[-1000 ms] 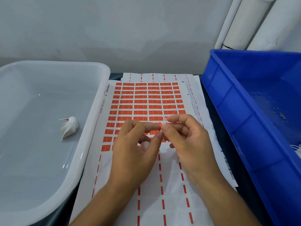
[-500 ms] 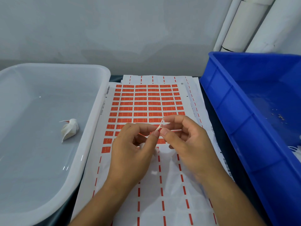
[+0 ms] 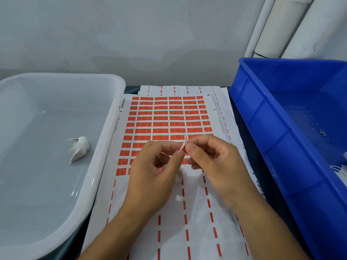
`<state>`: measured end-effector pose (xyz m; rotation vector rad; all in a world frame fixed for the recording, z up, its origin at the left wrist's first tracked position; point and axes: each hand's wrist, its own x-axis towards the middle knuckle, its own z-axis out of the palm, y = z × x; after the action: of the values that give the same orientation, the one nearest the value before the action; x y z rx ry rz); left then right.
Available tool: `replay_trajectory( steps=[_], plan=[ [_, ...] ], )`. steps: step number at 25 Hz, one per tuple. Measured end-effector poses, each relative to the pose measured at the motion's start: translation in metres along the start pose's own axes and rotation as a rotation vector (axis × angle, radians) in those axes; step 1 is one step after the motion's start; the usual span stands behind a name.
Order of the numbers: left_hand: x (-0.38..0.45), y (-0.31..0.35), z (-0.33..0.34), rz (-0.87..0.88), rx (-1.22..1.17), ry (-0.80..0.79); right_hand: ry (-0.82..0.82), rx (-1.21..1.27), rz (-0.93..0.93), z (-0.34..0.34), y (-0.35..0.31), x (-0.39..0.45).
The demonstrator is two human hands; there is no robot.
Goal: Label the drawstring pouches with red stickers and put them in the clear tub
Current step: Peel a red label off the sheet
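**Both hands pinched a small pouch string above the sticker sheet**

The left hand (image 3: 150, 177) and the right hand (image 3: 216, 166) met over the middle of the sticker sheet (image 3: 169, 117), which lay on the dark surface (image 3: 242, 132) between two containers. The grip of the left hand was closed: thumb and forefinger pinched a thin white cord (image 3: 183, 145), and the other fingers were curled. The grip of the right hand was closed too, with thumb and forefinger pinching the same cord just beside the left fingertips. The cord stood up a little above the fingers. A small red piece showed between the fingertips, but it was too small to tell if it was a sticker. Under the left hand, a bit of white fabric (image 3: 181, 174) showed; most of it was hidden by the palm, so I cannot tell if it was the pouch body.

The upper part of the sheet carried rows of red stickers (image 3: 161, 124); the lower part had only red dashes on white backing. More sheets lay under it.

The clear tub (image 3: 112, 147) stood at the left, touching the sheet edge. One white drawstring pouch (image 3: 78, 149) lay inside it, near the right wall. The blue crate (image 3: 281, 137) stood at the right, with some white things (image 3: 340, 168) at its near edge, partly out of view. White pipes (image 3: 277, 27) rose behind it against the wall.
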<state>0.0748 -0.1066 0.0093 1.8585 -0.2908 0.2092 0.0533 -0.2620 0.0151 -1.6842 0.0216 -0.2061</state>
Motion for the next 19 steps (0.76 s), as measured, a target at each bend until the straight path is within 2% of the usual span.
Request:
replay_trajectory(
  steps=[6, 13, 19],
  plan=[
    [-0.001, -0.005, 0.001, -0.024, 0.054, -0.114, 0.016, -0.062, -0.04, 0.002, 0.001, -0.001],
    [0.0, -0.015, -0.001, -0.032, 0.304, -0.148, 0.094, -0.089, -0.033, 0.001, 0.004, 0.001],
    [-0.001, -0.004, -0.002, -0.022, 0.268, -0.116, 0.14, -0.023, -0.037, -0.002, 0.001, 0.003]
  ],
)
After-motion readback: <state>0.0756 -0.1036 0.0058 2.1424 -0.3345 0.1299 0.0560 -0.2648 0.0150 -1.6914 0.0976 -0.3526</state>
